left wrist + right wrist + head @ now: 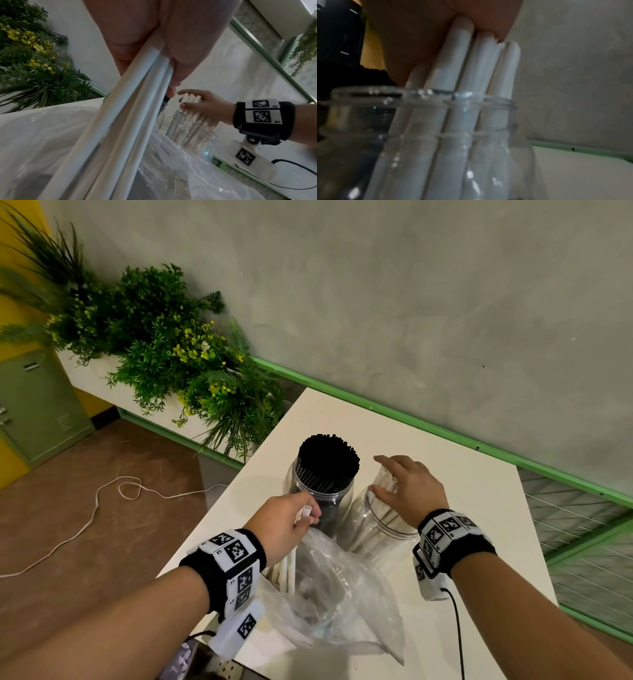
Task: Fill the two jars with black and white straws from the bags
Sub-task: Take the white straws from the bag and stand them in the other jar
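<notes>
On the white table (472, 501) stand two clear jars. The left jar (308, 484) is packed with black straws (328, 455). The right jar (371, 529) holds several white straws (453, 60) leaning away from me. My right hand (394, 477) lies over their tops with fingers straight, palm (419, 33) touching the straw ends and thumb against their side. My left hand (310, 513) grips a few white straws (137, 94) that reach down into a clear plastic bag (342, 594) in front of the jars.
The table's left edge drops to a brown floor with a white cord (102, 508). Green plants (154, 344) and a green cabinet (37, 405) stand at the left. A green rail (428, 426) runs along the grey wall behind the table.
</notes>
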A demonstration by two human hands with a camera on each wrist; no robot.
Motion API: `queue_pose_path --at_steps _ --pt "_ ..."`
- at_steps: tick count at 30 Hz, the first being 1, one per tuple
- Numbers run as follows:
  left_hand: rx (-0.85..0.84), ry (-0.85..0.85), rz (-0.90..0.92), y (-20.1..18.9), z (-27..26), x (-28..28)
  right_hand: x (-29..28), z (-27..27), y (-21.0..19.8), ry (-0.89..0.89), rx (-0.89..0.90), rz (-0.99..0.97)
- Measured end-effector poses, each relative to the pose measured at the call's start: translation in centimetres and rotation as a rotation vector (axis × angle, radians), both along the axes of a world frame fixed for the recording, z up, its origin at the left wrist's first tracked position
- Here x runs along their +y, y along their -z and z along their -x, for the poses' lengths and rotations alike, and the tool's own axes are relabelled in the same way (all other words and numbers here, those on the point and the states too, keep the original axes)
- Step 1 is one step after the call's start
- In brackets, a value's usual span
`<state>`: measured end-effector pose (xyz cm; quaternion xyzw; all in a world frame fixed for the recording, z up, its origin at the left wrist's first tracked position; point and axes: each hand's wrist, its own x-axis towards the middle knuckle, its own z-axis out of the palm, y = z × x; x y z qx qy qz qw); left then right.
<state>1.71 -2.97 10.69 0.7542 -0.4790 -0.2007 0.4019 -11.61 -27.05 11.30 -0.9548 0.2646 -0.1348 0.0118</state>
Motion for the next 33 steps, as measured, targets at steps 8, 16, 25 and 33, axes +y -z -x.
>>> queue_pose_path --at_steps 8,16,25,33 --pt "-0.004 -0.001 -0.005 0.2 -0.2 -0.3 0.6 -0.6 -0.4 0.051 -0.385 -0.101" --pt "-0.021 -0.015 -0.009 0.1 -0.1 -0.1 0.5 -0.3 -0.3 0.011 -0.415 -0.097" --pt "-0.024 -0.009 -0.016 0.0 -0.2 0.1 -0.1 0.1 -1.7 0.119 0.107 -0.123" --pt "-0.021 -0.006 -0.011 0.1 -0.2 0.0 1.6 5.3 1.2 -0.016 -0.302 -0.096"
